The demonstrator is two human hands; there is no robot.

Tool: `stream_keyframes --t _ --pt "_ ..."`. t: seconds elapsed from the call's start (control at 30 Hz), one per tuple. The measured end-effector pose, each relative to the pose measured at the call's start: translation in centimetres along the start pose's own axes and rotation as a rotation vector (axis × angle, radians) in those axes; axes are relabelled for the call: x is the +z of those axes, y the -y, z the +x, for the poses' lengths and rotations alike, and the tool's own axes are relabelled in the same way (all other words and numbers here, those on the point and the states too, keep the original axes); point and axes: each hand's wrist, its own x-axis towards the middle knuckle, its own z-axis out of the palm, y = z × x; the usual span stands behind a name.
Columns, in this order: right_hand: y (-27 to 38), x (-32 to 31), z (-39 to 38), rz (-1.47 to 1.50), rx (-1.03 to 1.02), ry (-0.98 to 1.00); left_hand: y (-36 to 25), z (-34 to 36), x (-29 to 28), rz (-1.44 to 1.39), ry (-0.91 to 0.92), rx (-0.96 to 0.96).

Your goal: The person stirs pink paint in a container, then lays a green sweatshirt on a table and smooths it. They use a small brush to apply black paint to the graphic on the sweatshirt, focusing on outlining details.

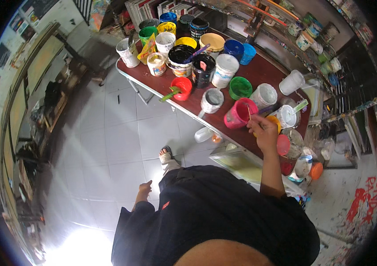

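My right hand (264, 129) is over the front right of a dark red table, its fingers pinched on a thin stick (249, 113). The stick's lower end dips into a pink pot (232, 119) of pink-red paint. Close by are a white tub (287, 116) with a pale green-handled tool in it, a tub of grey-white paint (264, 95) and a green paint tub (240, 87). Part of a yellow-orange container (273, 122) shows behind my fingers. My left hand (145, 188) hangs low beside my body, away from the table, fingers loosely extended with nothing visible in them.
Several more paint tubs crowd the table (153, 82), including a black one (181, 55) and a red one (182, 88) with a green-handled brush. Jars and lids stand at the right end near a red-capped jar (283, 145). Paint-stained shelves (281, 44) line the back.
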Motion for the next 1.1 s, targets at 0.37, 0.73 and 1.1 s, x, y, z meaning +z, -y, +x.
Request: stream_keyframes --t 0.37,0.73,1.1 --pt "5.7 8.7 13.5 -0.363 0.040 0.030 -12.9 13.3 -15.3 -0.080 0.106 0.242" --pt "4.4 12.9 27.0 -1.309 -0.174 0.138 -16.4 10.0 -17.8 -0.412 0.150 0.128" --pt "2.2 16.0 28.8 -1.365 -0.142 0.123 -13.4 5.0 -19.5 -0.322 0.128 0.019"
